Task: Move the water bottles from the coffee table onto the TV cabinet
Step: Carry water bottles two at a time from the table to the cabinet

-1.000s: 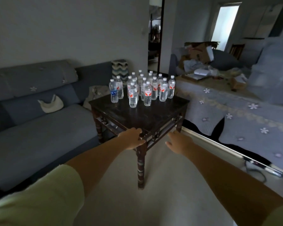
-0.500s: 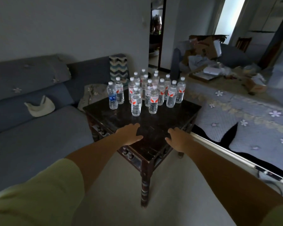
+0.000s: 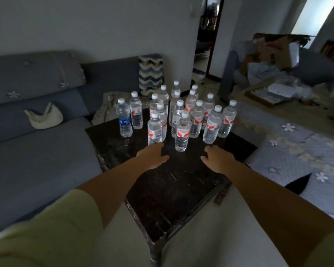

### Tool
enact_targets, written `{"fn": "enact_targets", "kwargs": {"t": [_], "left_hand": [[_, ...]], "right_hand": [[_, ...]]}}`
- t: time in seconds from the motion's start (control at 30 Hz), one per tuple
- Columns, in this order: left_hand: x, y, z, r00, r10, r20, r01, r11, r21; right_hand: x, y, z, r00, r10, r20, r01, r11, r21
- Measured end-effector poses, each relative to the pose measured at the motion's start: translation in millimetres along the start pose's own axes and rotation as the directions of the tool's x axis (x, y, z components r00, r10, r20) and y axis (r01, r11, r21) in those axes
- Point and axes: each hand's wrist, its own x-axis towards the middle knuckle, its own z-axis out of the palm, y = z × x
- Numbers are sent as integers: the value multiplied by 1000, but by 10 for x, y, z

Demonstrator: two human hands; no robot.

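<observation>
Water bottles [image 3: 182, 132]: they stand upright in a bunch on the far half of the coffee table [image 3: 168, 182]; the back ones hide behind the front ones, so they are hard to count.
Blue-label bottle [image 3: 124, 120]: at the left edge of the bunch.
Left hand [image 3: 152, 156]: open, fingers spread, holding nothing, just in front of a bottle.
Right hand [image 3: 216, 158]: open too, holding nothing.
TV cabinet: not in view.
Sofa [image 3: 37, 151]: left of the table, partly cut off.

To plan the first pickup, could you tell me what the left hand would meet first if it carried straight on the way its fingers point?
Most likely the nearest red-labelled bottle, just beyond the left hand; depth is hard to judge.
</observation>
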Motion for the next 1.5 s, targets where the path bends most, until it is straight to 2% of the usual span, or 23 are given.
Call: {"fn": "enact_targets", "kwargs": {"t": [0.33,0.5,0.6,0.63,0.7,0.8,0.9,1.07,1.27,1.37,1.5], "left_hand": [[831,-520,82,981,-186,50,188,981,-56],[1271,-728,150,967,-235,96,250,946,-204],[1514,-849,263,977,-196,85,214,884,-415],[1594,-892,323,978,-190,84,207,851,-483],[1737,-956,459,976,-208,64,202,758,-620],[1874,-968,632,966,-259,-24,149,626,-766],[2025,-942,703,950,-305,-71,132,597,-791],[2245,-960,722,943,-330,-44,195,654,-731],[2238,-972,719,949,-313,-47,197,701,-685],[2124,-949,732,949,-313,-31,210,703,-680],[1922,-786,705,971,-238,20,200,764,-614]], "right_hand": [[1125,-149,204,998,-48,41,44,996,82],[1646,-175,419,985,126,121,-155,950,271],[1867,-227,584,964,226,140,-266,807,527],[1932,-256,650,968,219,123,-247,736,631],[2052,-291,801,980,199,4,-123,590,798],[2140,-347,968,959,269,-92,-38,443,896],[2270,-450,961,932,350,-95,-18,308,951],[2408,-464,1002,932,354,-74,-57,346,937],[2380,-407,937,939,341,-36,-92,354,931],[2251,-372,913,952,304,-31,-95,393,915],[2024,-272,837,962,271,12,-147,484,863]]}}
